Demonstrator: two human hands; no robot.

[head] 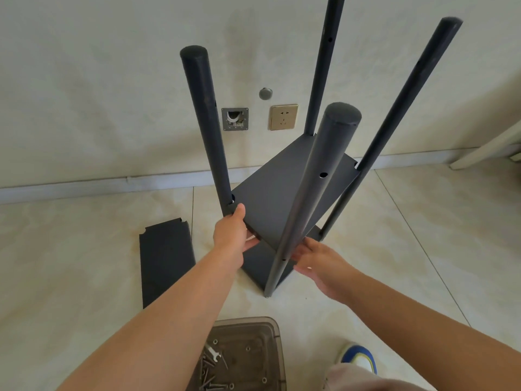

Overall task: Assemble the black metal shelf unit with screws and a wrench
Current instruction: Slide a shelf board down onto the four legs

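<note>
You have the shelf unit (296, 198) standing on the tiled floor (423, 235) near the wall (112, 94), four posts up, with a lower panel seated near the floor and a second shelf panel (282, 193) slanted between the posts. Your left hand (229, 231) grips that panel's near left corner, thumb on top and fingers beneath, just beside the left post (205, 131). Your right hand (321, 263) reaches under the panel's near edge behind the nearest post (315, 187); its fingers look fairly straight, though the post hides their tips, so the contact is probably only a supporting touch.

The risk is the tilt: nothing yet pins this panel, so if either hand slackens it can slide down the posts and nip your fingers, or lever the posts apart. Corner notches must meet the post holes, or the screws will not start.

Room is tight on your left, where a spare panel (166, 261) lies flat on the floor. The tray (277, 342) with screws (208, 373) and wrench (211, 354) sits at the near edge by your shoe (358, 359); step back carelessly and you scatter them.
</note>
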